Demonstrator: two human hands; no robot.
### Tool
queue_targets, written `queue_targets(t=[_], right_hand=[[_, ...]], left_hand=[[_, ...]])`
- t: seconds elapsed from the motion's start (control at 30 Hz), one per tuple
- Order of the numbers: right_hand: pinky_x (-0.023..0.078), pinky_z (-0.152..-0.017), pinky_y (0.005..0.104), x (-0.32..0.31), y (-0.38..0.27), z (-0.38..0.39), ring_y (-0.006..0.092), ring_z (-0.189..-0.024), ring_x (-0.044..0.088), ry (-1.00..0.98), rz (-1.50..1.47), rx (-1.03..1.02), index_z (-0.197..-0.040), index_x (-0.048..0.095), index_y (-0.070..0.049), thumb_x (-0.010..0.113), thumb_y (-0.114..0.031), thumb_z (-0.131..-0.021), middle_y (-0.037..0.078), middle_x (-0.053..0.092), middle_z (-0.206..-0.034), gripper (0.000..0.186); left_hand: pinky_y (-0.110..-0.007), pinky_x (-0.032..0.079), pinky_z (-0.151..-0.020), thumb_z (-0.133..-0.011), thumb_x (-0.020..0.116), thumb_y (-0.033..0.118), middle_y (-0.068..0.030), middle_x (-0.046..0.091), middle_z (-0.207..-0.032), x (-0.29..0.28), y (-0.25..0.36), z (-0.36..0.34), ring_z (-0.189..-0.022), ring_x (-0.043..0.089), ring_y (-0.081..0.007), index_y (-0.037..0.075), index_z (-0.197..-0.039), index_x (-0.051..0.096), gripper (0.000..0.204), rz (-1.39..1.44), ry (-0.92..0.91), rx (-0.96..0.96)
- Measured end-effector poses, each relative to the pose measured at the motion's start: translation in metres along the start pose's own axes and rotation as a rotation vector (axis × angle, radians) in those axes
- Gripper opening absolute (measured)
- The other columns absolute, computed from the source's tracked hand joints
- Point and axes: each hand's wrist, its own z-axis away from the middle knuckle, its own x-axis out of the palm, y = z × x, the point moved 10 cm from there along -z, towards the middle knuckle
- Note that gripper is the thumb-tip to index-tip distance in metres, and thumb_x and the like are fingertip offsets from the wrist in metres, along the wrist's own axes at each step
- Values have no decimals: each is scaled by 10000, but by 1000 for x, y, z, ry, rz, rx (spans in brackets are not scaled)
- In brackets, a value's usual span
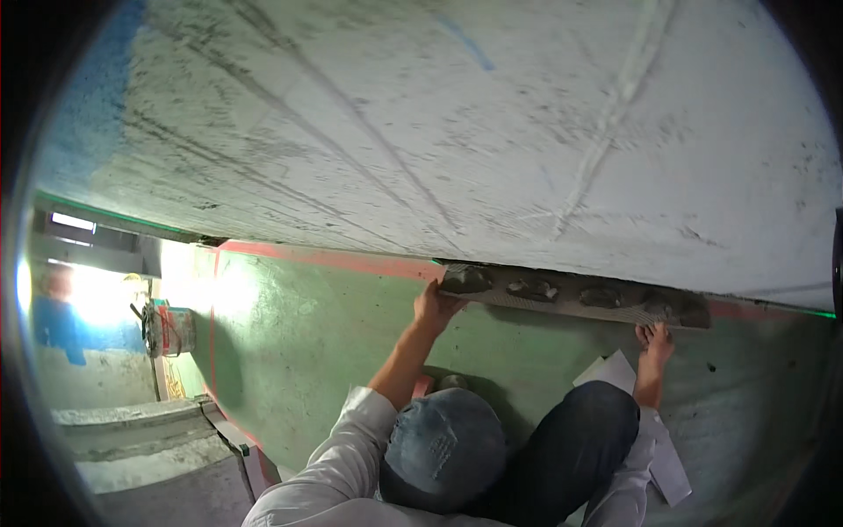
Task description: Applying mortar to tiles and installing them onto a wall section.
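A long, narrow tile strip [571, 309] lies along the foot of the wall, its upward face spread with grey mortar combed in ridges. Several thicker mortar dabs [532, 289] sit in a row on it. My left hand [434, 307] grips the strip's left end, fingers closed over the edge. Toward the other end, my right hand [655, 341] pinches the near long edge. The strip's far edge is close to the wall; whether it touches cannot be made out. My knees [446, 443] are bent below the hands.
The grey, scored wall [421, 132] rises ahead. Green flooring [325, 342] has a red line [334, 260] along the wall. White offcut pieces [669, 465] lie by my right knee. At left stand a bucket [171, 329] and concrete steps [149, 448].
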Motion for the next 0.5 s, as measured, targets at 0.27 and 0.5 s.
queue_targets(t=[0.27,0.5], right_hand=[[659,-724,405,7,0,-16,307,-844,746,-51,18,100,-1129,642,72,663,-186,-1037,166,709,-983,274],[661,-673,425,18,-4,-9,314,-832,755,1,43,139,-1100,640,66,656,-152,-1047,183,720,-984,225]], left_hand=[[-524,613,-1041,-1126,441,219,-189,720,-1258,27,21,39,-1151,730,-341,-55,-1311,634,383,-61,26,293],[-492,649,-982,-1109,445,171,-198,734,-1225,17,27,50,-1098,750,-343,-94,-1302,640,381,-160,104,258]])
